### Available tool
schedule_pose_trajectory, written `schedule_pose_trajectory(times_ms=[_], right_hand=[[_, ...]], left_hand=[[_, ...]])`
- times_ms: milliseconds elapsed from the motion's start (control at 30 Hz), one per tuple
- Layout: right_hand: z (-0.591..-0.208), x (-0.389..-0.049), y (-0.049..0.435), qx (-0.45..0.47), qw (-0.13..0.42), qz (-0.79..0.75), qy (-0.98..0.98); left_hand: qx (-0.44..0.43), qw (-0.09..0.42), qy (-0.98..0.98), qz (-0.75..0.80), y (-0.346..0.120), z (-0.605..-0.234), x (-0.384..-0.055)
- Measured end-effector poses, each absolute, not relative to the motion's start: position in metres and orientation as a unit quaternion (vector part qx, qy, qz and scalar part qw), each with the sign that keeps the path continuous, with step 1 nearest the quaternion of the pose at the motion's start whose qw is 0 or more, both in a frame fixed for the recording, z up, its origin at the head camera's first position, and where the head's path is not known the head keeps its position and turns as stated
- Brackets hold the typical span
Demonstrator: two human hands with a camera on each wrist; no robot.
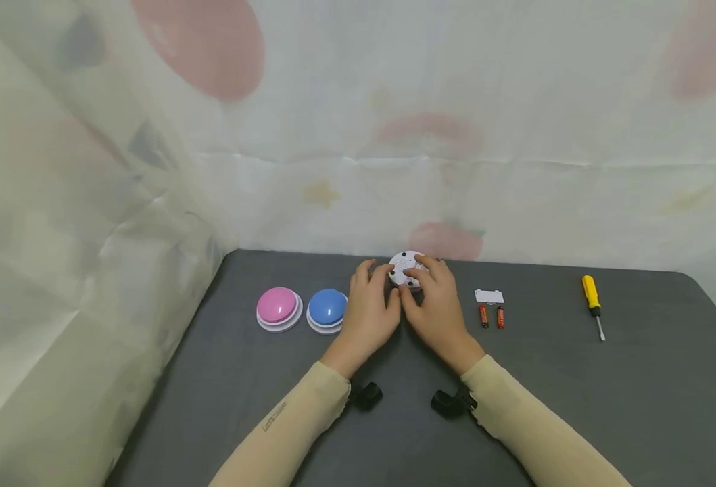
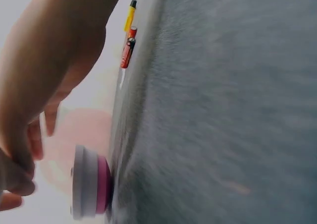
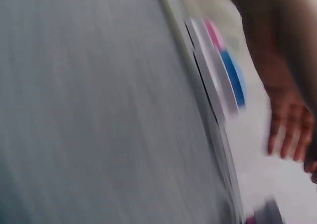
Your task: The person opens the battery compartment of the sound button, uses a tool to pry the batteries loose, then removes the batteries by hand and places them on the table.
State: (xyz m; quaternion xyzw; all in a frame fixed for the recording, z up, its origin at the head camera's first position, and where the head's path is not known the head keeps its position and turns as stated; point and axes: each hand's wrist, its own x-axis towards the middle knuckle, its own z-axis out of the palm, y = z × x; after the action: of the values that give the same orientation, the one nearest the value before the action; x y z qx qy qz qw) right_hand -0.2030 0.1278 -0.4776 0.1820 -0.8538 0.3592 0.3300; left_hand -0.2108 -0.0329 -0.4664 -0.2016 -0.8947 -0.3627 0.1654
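Observation:
An upturned push-button (image 1: 403,262) lies at the back of the table, its white round base with dark feet facing up. In the left wrist view its magenta dome (image 2: 103,184) faces down on the cloth. My left hand (image 1: 370,308) is at the base's left side, fingers loosely bent. From the right, my right hand (image 1: 437,304) reaches over the base with its fingers spread. Both wrist views show a gap between the fingers and the button; in the right wrist view the fingers (image 3: 292,127) hang fairly straight. Neither hand visibly holds anything.
Left of my hands stand a pink push-button (image 1: 276,306) and a blue push-button (image 1: 327,308), domes up. To the right lie a white battery cover (image 1: 489,296), two red batteries (image 1: 483,316) and a yellow-handled screwdriver (image 1: 591,297). A patterned curtain (image 1: 333,135) hangs behind the dark table (image 1: 546,379).

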Motion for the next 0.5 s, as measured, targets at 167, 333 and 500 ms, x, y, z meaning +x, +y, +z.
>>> schedule_pose_trajectory(times_ms=[167,333,500], right_hand=[[-0.486,-0.19,0.103,0.229,0.332,0.371,-0.836],[-0.492,-0.18,0.084,0.253,0.222,0.412,-0.847],[-0.493,-0.183,0.067,0.24,0.118,0.447,-0.854]], left_hand=[[-0.223,0.269,-0.876,-0.334,-0.067,-0.472,-0.194],[-0.174,0.26,-0.881,-0.356,-0.11,-0.482,-0.173],[-0.146,0.216,-0.881,-0.394,-0.133,-0.494,-0.161]])
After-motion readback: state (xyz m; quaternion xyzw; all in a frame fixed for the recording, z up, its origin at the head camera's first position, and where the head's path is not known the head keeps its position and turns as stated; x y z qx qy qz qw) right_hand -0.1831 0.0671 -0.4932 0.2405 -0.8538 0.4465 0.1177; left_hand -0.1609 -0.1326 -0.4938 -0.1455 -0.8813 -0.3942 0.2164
